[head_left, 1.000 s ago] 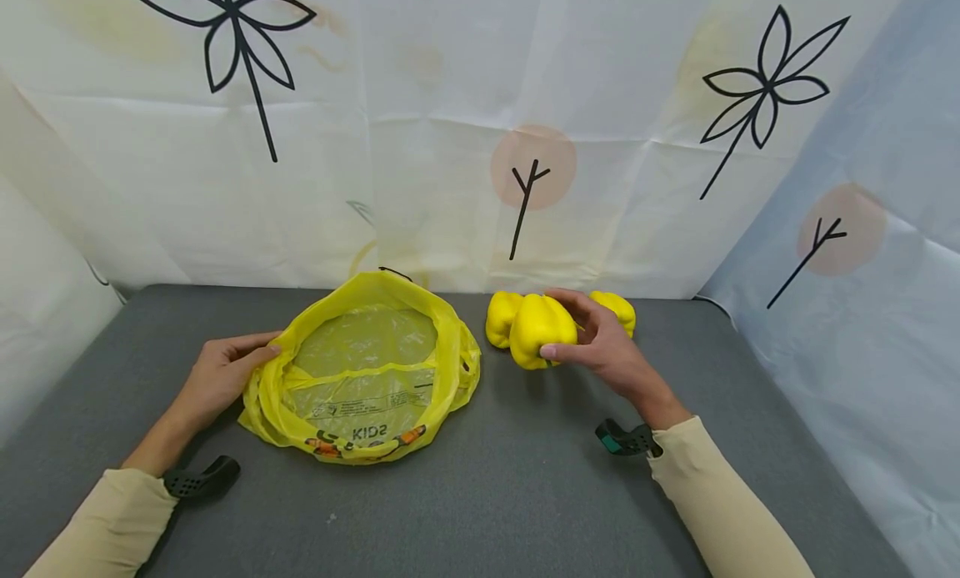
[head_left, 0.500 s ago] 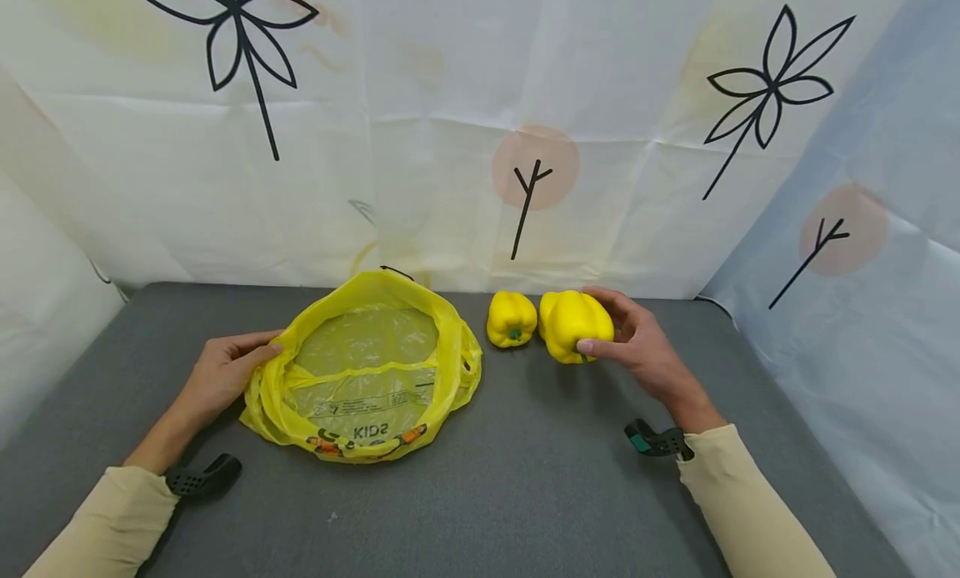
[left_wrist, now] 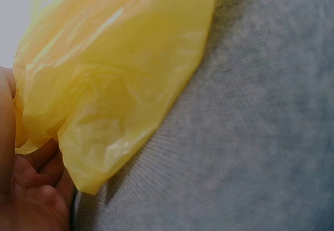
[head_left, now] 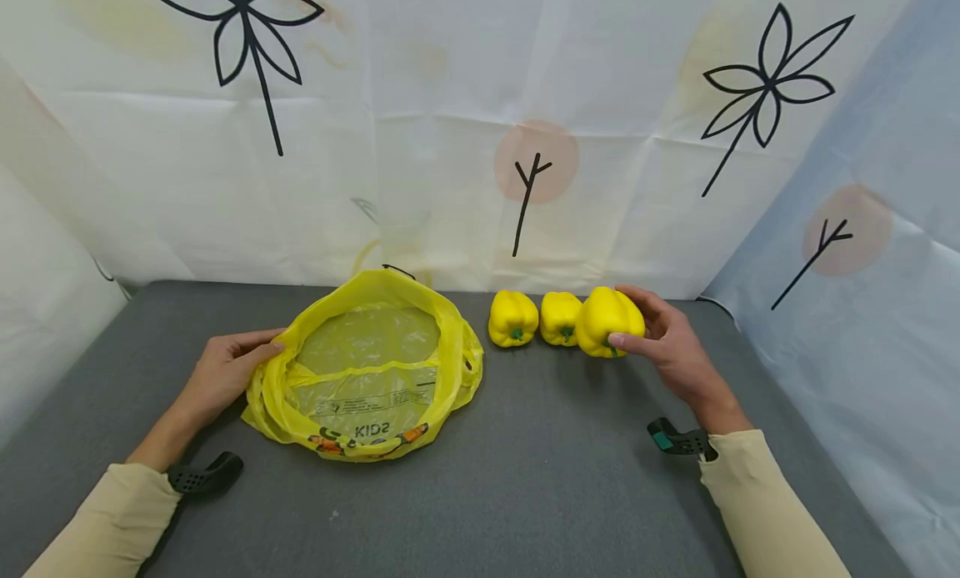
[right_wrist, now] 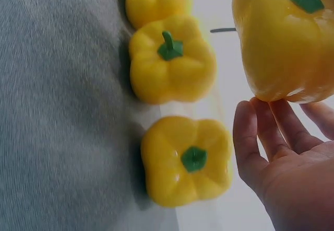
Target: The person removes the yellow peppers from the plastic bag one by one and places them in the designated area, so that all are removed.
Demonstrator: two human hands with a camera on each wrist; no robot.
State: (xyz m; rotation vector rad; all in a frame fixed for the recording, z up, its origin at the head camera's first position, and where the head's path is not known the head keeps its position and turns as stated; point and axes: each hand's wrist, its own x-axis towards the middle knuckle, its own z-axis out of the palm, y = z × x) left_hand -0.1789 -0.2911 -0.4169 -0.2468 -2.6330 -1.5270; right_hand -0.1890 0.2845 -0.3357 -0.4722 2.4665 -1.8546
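Observation:
My right hand (head_left: 678, 353) holds a yellow bell pepper (head_left: 609, 319) above the table, thumb in front and fingers behind. In the right wrist view that held pepper (right_wrist: 287, 43) shows a green stem, with the fingertips against it. Below it stand three more yellow peppers (right_wrist: 187, 160). The head view shows two of them, a left pepper (head_left: 513, 318) and a middle pepper (head_left: 559, 318); the held one covers the third. My left hand (head_left: 225, 374) pinches the left rim of a yellow plastic bag (head_left: 258, 394), whose mouth gapes upward. Folded bag film (left_wrist: 115, 84) hides part of that hand.
The grey table (head_left: 480, 511) runs back to a pale cloth wall (head_left: 435, 161) printed with leaves and trees. Another cloth wall (head_left: 885, 328) closes off the right side. The peppers line up near the table's back edge, to the right of the bag.
My right hand has moved to the right with the held pepper, past the standing ones. The middle pepper has come into sight and the rightmost is now covered. The left hand and bag stay put.

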